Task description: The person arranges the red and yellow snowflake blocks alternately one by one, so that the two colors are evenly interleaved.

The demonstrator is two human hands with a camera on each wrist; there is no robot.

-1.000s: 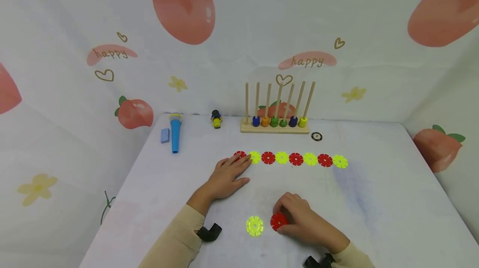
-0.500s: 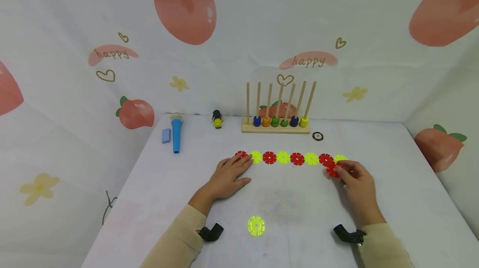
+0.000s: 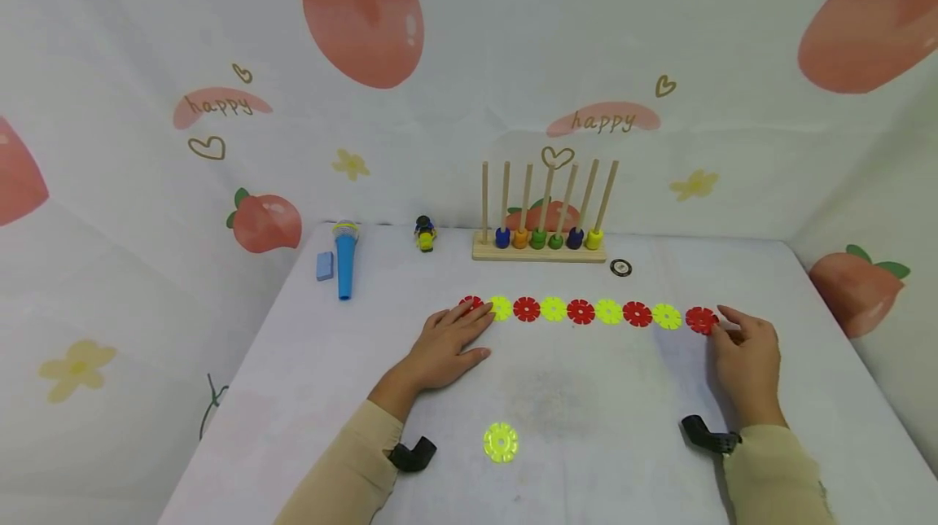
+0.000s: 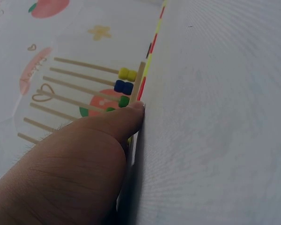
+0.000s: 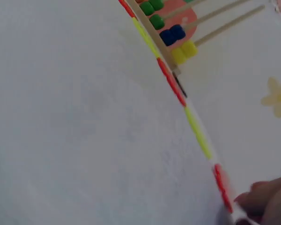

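A row of flat notched discs, red and yellow by turns, runs across the table in the head view. At its right end my right hand (image 3: 751, 358) pinches a red disc (image 3: 701, 320) by its right edge; a small gap parts it from the neighbouring yellow disc (image 3: 666, 317). My left hand (image 3: 447, 348) lies flat with spread fingers, its fingertips over the leftmost red disc (image 3: 471, 303) and touching the row's first yellow disc (image 3: 501, 308). Nearer to me, a single yellow disc (image 3: 501, 443) lies between the forearms. The right wrist view shows the pinched red disc (image 5: 222, 187) edge-on.
Behind the row stands a wooden peg rack (image 3: 538, 248) with coloured beads. A black ring-shaped piece (image 3: 620, 268) lies to its right. Farther left are a small toy figure (image 3: 425, 234), a blue toy microphone (image 3: 345, 264) and a blue block (image 3: 325, 266). A printed cloth hangs behind.
My right hand has carried the red disc from the near middle of the table, up and rightward, to the row's right end. My left hand has stayed in place.
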